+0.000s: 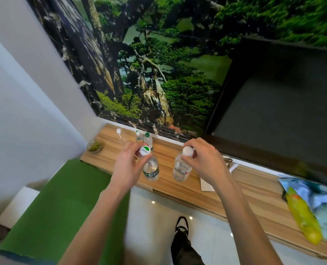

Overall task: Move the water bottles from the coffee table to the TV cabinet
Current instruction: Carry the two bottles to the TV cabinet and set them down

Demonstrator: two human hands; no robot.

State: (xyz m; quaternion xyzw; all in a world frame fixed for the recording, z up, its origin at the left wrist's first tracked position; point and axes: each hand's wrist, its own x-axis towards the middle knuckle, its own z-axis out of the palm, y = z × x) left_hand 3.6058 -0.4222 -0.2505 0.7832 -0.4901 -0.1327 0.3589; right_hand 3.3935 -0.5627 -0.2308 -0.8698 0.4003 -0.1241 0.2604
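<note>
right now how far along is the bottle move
Done: three bottles already stand at the back of the TV cabinet. In hand: the left hand grips a green-capped bottle and the right hand a white-capped bottle, both over the cabinet. The coffee table is out of view.

arms: bare, no sleeves | trousers (183, 249): dark | shoe (181, 224): black, lighter trim

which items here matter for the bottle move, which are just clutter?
Job:
left hand on green-cap bottle
right hand on white-cap bottle
three bottles at back
cabinet

Clutter:
TV
snack bag
small bowl
paper
green mat
</note>
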